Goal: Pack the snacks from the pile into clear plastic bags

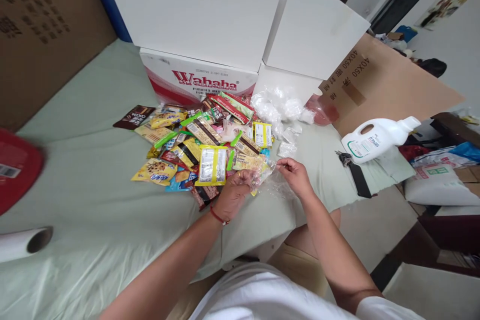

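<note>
My left hand (236,191), with a red string bracelet at the wrist, is closed on a clear plastic bag (265,172) at the near right edge of the snack pile. The thumb and fingers of my right hand (295,176) pinch the bag's other side. Just beyond my left hand lies a pale yellow biscuit packet (246,162); I cannot tell whether it is inside the bag. A yellow-edged white packet (210,166) rests left of that hand. Several wrapped snacks lie heaped around, with a yellow cookie packet (154,172) at the left.
Behind the pile stands a white Wahaha carton (202,77). Crumpled clear bags (279,107) sit beside it. On the right are a white detergent jug (375,139) and a black strap with keys (358,180). A white roll (24,244) and a red object (17,170) lie left.
</note>
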`<state>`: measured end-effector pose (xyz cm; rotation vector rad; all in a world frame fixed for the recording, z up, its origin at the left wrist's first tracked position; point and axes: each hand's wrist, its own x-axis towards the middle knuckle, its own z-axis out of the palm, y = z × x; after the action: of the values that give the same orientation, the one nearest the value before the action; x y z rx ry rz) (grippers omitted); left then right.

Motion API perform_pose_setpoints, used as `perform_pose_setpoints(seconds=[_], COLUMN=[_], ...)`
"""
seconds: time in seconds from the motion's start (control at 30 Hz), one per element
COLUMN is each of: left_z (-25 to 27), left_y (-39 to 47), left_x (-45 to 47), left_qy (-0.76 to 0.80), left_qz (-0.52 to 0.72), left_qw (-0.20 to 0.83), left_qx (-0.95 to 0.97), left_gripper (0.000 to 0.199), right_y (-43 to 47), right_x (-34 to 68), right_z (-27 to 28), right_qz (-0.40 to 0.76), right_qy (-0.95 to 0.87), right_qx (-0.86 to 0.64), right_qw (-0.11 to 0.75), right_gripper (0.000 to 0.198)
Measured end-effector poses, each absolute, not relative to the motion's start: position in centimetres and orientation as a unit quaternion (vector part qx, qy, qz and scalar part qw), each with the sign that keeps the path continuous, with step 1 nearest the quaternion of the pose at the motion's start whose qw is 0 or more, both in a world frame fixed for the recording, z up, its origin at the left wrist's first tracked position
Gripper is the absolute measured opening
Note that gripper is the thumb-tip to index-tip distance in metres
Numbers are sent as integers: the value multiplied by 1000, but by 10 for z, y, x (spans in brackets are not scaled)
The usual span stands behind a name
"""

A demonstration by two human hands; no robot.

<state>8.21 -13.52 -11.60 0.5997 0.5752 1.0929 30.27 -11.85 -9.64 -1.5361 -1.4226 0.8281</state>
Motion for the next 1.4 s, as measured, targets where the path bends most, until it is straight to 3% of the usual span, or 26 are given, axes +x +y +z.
perform_pose_setpoints(seconds=[0.13,0.37,0.6,0.97,1.13,1.27,1.4], left_z=[-119,-123,-134,-146,-142,-141,-147], left_y=[-133,-130,-134,-134,-137,-136,-133], left_x=[76,76,90,99,96,94,96], left_qy=[255,293,361,423,438,452,472], left_qz=[465,390,456,516,516,508,501], left_qw=[811,830,732,647,591,573,585], left_qx=[247,270,354,370,439,458,429], left_gripper=[33,69,50,56,49,44,40], right_y=[-123,-139,-149,-175,-153,-143,-170], right_x=[307,309,299,296,266,258,272], right_z=[-87,-67,-67,-69,-63,-60,-56], right_qz=[276,202,203,123,53,6,-35], right_qy=[-591,-712,-742,-740,-822,-868,-860], right_qx=[-621,-577,-554,-560,-495,-457,-468], right_qw=[435,345,317,352,275,194,198], right_gripper=[19,16,19,16,38,11,11])
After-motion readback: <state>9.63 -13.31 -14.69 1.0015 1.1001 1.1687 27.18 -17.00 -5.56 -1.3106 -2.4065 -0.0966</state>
